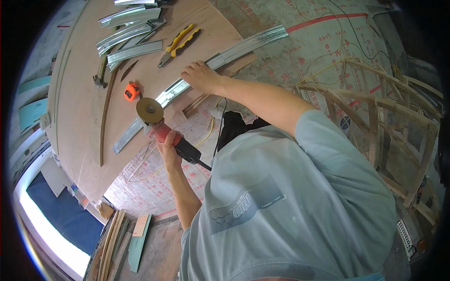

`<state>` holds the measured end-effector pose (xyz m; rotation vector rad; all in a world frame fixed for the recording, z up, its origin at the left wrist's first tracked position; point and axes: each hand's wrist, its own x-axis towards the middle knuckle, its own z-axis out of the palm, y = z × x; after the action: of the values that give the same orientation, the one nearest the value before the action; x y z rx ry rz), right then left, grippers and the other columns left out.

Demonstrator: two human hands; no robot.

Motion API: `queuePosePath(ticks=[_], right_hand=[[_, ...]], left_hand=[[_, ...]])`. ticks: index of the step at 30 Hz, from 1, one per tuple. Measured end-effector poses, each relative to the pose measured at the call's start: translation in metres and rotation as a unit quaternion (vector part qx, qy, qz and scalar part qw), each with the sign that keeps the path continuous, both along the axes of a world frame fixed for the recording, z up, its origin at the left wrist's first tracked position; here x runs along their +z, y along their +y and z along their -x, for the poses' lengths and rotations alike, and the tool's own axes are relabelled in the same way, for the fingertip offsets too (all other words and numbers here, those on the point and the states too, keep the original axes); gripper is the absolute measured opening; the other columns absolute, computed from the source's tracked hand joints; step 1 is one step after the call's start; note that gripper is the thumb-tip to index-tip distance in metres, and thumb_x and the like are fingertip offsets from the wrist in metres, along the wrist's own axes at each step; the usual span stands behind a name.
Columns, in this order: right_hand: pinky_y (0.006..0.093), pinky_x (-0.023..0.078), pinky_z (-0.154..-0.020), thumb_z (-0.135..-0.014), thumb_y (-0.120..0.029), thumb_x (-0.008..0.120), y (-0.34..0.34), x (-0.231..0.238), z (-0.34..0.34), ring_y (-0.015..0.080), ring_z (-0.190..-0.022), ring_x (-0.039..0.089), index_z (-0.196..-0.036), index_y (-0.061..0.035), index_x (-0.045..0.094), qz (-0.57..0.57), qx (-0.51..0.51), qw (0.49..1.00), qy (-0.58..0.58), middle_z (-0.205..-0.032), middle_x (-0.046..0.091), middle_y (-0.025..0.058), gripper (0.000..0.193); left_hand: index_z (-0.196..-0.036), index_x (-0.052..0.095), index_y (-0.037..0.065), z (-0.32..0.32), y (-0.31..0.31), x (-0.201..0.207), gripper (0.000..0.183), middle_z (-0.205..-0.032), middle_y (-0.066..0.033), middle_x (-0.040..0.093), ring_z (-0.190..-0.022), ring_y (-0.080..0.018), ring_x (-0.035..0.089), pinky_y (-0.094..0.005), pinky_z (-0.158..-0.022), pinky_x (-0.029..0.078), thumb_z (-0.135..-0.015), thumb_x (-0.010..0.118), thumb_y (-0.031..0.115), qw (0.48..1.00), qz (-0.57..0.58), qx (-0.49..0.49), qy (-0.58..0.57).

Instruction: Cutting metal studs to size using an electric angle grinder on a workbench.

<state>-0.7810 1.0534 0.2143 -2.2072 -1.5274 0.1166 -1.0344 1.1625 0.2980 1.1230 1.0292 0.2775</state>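
Observation:
My left hand [168, 149] is wrapped round the red and black body of an angle grinder [165, 136]. Its round, brownish disc [150, 111] is over the lower-left stretch of a long silver metal channel [253, 42]; I cannot tell whether they touch. The channel lies slantwise along the near edge of a wooden board [84, 117] and juts past it at the upper right. Farther up the channel, my right hand [202, 77] grips it from above, fingers bent over its far side. An orange tape measure [132, 91] lies just beyond the disc.
Yellow-handled pliers [178, 45], several short metal channel pieces [133, 51], a hammer [99, 80] and a thin wooden strip [107, 117] lie on the board. A curved timber frame [375, 105] stands at right. Cables [344, 51] trail over the printed floor covering. Planks [110, 243] lie lower left.

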Motion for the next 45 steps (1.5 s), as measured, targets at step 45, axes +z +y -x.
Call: queuePosePath(ticks=[45], right_hand=[[0.0454, 0.036, -0.104, -0.081, -0.007, 0.069, -0.009, 0.017, -0.008, 0.0311, -0.119, 0.05, -0.132, -0.0072, 0.054, 0.019, 0.031, 0.998, 0.046, -0.129, 0.056, 0.0094, 0.053]], left_hand=[[-0.102, 0.062, 0.001, -0.03, 0.037, -0.033, 0.029, -0.084, -0.0019, 0.06, -0.07, -0.0127, 0.058, -0.0285, -0.064, 0.05, -0.076, 0.074, 0.008, 0.992, -0.092, -0.072, 0.05]])
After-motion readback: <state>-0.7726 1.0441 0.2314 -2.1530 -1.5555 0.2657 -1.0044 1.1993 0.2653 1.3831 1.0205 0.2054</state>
